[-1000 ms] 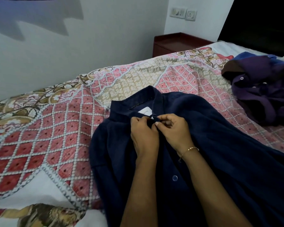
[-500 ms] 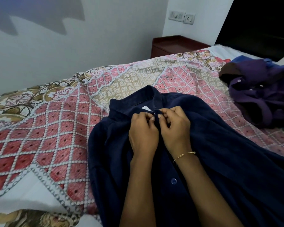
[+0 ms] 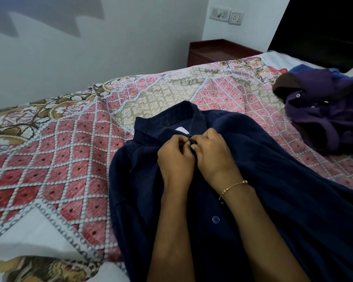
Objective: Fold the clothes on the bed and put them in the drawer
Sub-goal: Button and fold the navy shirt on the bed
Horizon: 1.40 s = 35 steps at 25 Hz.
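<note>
Navy blue fabric fills the near field: a navy shirt (image 3: 283, 190) lies front-up on the bed (image 3: 55, 159), its lower part running off the bottom and right edges of the view. A blue button (image 3: 215, 219) shows on the front strip between the two forearms. Above it, the left hand (image 3: 176, 159) and the right hand (image 3: 214, 157) meet just below the collar (image 3: 171, 117); the fingers of both are curled and pinch the shirt's front edge between them at the neck opening. The right wrist carries a thin gold bracelet (image 3: 233, 185). A white label (image 3: 181, 130) shows inside the collar, just above the hands. The bed is covered by a patterned bedspread of pink-red diamonds with white dotted lines and a floral border. Farther right, well apart from the navy shirt, a crumpled purple shirt (image 3: 322, 115) lies on the bedspread, with a blue garment (image 3: 306, 68) partly visible behind it. Beyond the bed stand a dark red bedside cabinet (image 3: 218, 50) against the white wall (image 3: 90, 58) and a switch panel (image 3: 226, 15) above it.
</note>
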### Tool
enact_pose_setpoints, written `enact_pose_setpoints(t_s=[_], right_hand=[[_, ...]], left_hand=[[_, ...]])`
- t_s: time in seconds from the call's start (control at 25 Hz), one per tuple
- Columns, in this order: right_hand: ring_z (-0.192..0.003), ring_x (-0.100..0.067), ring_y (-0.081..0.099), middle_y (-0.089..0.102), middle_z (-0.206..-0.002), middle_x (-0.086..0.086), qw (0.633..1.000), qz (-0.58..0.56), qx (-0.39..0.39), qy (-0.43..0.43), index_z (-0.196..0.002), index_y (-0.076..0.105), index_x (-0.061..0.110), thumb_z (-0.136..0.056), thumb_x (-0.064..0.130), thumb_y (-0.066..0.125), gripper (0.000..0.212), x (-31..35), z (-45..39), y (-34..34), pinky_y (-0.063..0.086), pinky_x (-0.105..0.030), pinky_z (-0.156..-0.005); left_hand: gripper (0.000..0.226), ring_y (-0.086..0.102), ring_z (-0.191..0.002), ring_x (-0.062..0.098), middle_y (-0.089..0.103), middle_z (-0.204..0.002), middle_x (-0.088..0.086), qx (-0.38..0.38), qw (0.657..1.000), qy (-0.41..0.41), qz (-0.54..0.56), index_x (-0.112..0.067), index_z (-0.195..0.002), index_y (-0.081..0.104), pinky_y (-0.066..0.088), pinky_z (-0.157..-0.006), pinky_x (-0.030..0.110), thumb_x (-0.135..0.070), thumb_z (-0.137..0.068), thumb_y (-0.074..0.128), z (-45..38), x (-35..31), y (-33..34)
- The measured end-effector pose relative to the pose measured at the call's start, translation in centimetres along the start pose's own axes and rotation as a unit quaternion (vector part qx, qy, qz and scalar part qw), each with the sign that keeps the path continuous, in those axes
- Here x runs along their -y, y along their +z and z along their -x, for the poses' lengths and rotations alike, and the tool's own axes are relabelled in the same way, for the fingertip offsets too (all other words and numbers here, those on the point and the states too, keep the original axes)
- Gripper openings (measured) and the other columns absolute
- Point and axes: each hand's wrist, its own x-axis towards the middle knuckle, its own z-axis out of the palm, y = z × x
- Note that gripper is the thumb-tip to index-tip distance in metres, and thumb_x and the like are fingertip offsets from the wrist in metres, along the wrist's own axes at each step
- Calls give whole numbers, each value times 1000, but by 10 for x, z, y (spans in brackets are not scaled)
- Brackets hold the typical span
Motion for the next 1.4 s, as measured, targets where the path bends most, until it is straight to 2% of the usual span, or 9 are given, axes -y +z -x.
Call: enact_pose_setpoints(t_s=[0.16,0.36,0.52,0.68,0.88,1.0,1.12,1.24,1.4], right_hand=[[-99,-31,56,55,-109,-20,997,-73,-5,17,-116,62,-1,-92,6,52,27,1,1,-2,41,-30,-87],[-95,-21,58,59,-102,-16,976,-209,-24,54,-112,65,0,-92,1,50,25,-1,2,3,41,-16,-84],[-81,-9,54,51,-94,-6,966,-246,-45,69,-104,69,4,-89,1,55,20,-5,4,5,42,-5,-74],[-81,-7,59,59,-94,-5,951,-292,-66,83,-102,70,5,-86,-1,60,21,-6,4,8,46,-8,-76],[-67,3,60,66,-79,4,916,-365,-111,122,-84,67,21,-82,1,65,20,-2,3,15,48,-12,-69],[-63,5,55,62,-84,-5,927,-331,-135,113,-82,65,21,-80,2,67,19,-3,3,16,45,-7,-64],[-65,9,52,53,-82,0,947,-271,-156,69,-83,67,11,-81,3,67,9,-6,2,13,42,-4,-65],[-64,2,50,45,-76,6,965,-229,-125,37,-79,63,6,-82,1,64,6,-10,3,4,38,-3,-65],[-65,-3,41,36,-74,10,978,-195,-66,21,-76,55,3,-86,-2,57,11,-11,1,-4,35,-4,-66]], left_hand=[[8,53,-61,-3,55,-65,-13,-16,998,-33,42,-7,-84,68,40,-58,1,-3,-85,61,-2,1,0],[15,65,-68,15,69,-69,4,-12,969,-132,210,-11,-68,69,54,-70,29,-6,-82,64,0,-1,-2],[18,69,-73,21,72,-77,13,5,951,-158,267,-4,-76,71,57,-74,34,-21,-80,73,1,-1,-2],[11,68,-78,23,70,-80,11,-16,951,-155,266,-8,-76,69,56,-78,36,-4,-85,65,-1,2,0],[29,57,-66,8,62,-71,-2,-39,963,-97,247,-27,-81,53,48,-69,22,0,-85,61,2,-2,2],[40,53,-64,12,58,-70,1,-22,963,-62,260,-27,-86,32,47,-71,26,3,-86,58,2,1,1],[41,55,-67,10,57,-75,-2,8,981,22,194,-29,-87,31,48,-75,32,2,-86,58,2,5,-2],[44,56,-69,6,55,-79,-9,44,988,107,101,-31,-87,30,48,-73,29,1,-84,60,1,7,-7],[45,51,-67,11,52,-81,-10,63,985,149,55,-31,-86,28,46,-67,34,-3,-81,62,2,4,-7]])
